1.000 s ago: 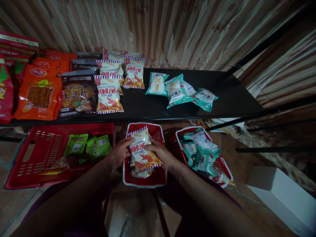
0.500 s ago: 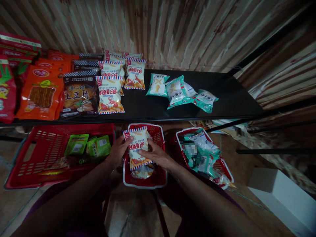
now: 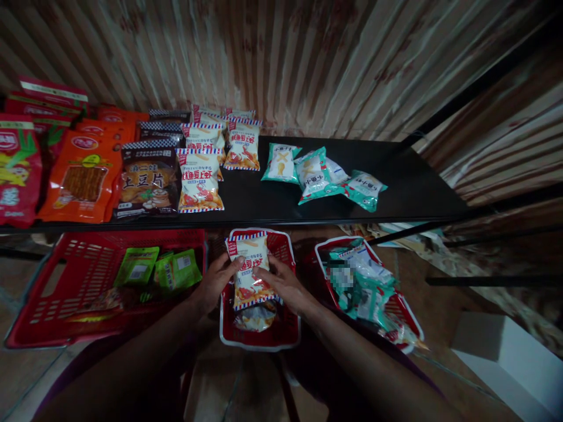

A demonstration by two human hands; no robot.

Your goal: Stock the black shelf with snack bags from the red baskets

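Note:
Between my two hands is a white and orange snack bag with striped blue and red edges. My left hand grips its left side, thumb on the front. On the right side my right hand holds it, thumb and fingers pressing the bag. It is over a small red basket with a white rim, where another snack bag lies partly hidden beneath. Matching snack bags stand upright on the black shelf ahead.
Brown potato chip bags, orange bags and pink bags line the shelf's left. Several teal bags lie right of centre. Below are a red basket with green packets, a basket of teal bags and a white box.
The view has tilted slightly, so the shelf and baskets sit lower in the picture. Both hands keep hold of the same bag above the middle basket.

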